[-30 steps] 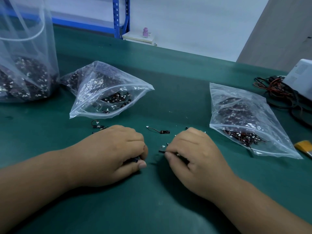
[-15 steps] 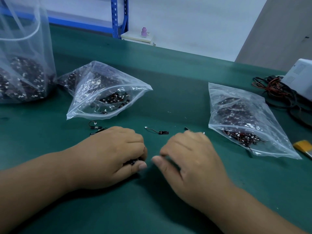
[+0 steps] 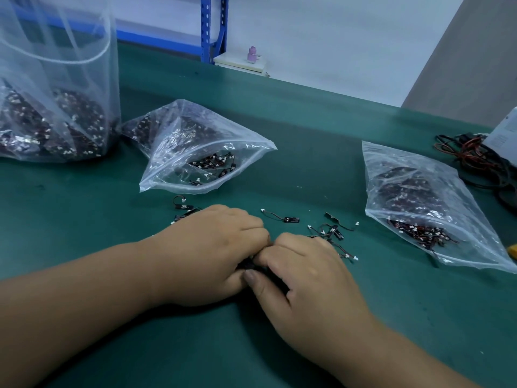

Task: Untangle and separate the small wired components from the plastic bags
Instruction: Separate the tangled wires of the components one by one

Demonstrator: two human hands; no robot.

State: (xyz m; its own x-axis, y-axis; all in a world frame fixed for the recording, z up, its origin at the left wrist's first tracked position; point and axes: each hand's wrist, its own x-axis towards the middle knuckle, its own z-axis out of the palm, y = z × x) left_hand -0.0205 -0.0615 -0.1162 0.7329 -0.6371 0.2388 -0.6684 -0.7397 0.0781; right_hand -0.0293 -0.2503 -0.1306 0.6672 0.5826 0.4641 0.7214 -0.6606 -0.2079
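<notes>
My left hand [image 3: 212,253] and my right hand [image 3: 307,275] meet knuckle to knuckle on the green mat, both curled round a dark clump of wired components [image 3: 249,266] that is mostly hidden between them. One loose component [image 3: 282,217] lies just beyond my hands. A small tangle of components [image 3: 331,231] sits past my right hand, and a few more [image 3: 183,210] lie beyond my left hand. An open zip bag [image 3: 201,152] with components lies at centre left. A second zip bag [image 3: 419,203] lies to the right.
A tall clear bag [image 3: 56,102] full of components stands at the far left. Black and red cables [image 3: 472,161] and a white box [image 3: 506,133] occupy the right edge. A yellow object [image 3: 513,252] peeks out by the right bag. Blue shelving [image 3: 208,26] stands behind the table.
My right hand has moved left and joined my left hand on the clump. The tangle it had covered now lies exposed beyond it.
</notes>
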